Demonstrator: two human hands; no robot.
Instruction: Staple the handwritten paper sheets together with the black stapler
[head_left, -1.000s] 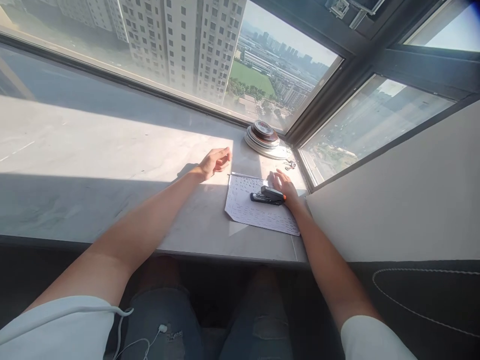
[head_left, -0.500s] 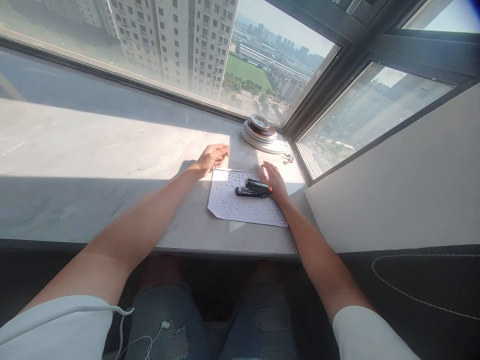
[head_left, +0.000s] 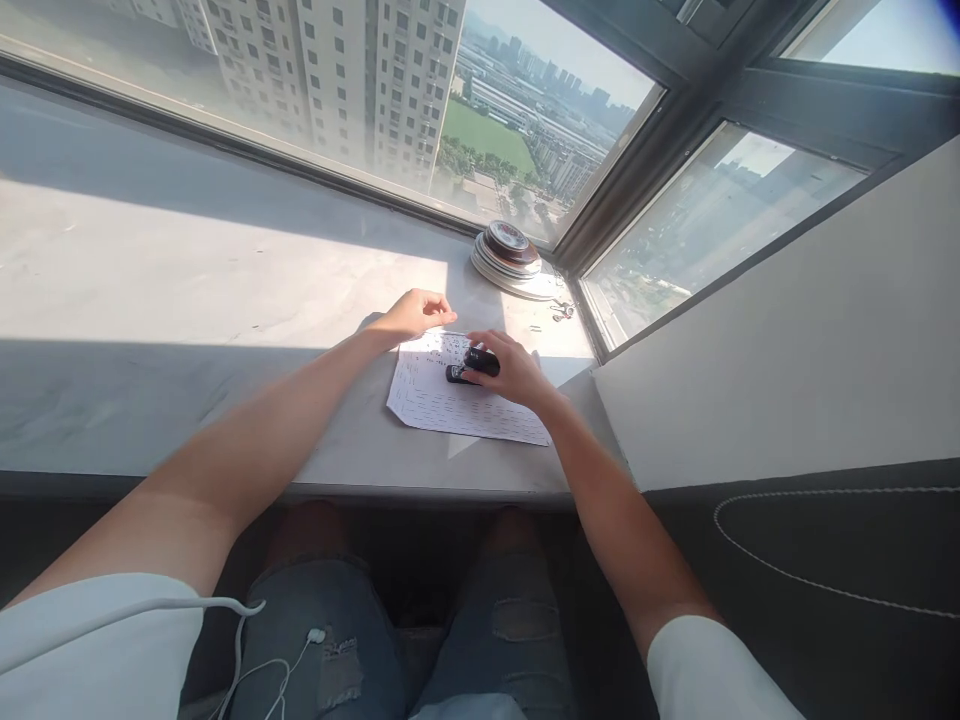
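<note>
My right hand (head_left: 516,372) is wrapped round a black stapler (head_left: 480,360), covering its rear part. The stapler's top arm stands raised from its base at the front. Under it lies a sheet of paper (head_left: 450,412) with rows of short dark marks on the stone sill. Just beyond the paper's upper left edge, my left hand (head_left: 417,313) has its thumb and fingers drawn together. Whatever may be between those fingertips is too small to make out. Tiny dark strips (head_left: 535,328) lie on the sill beyond my right hand.
A stack of round lids or plates (head_left: 508,262) sits in the window corner, with a small metal item (head_left: 562,311) beside it. A white wall (head_left: 787,340) bounds the right side. White earphone wires (head_left: 281,668) hang over my lap.
My right hand has moved left from behind the stapler and closed round it. My left hand's fingers now point more to the right. The camera view has shifted slightly.
</note>
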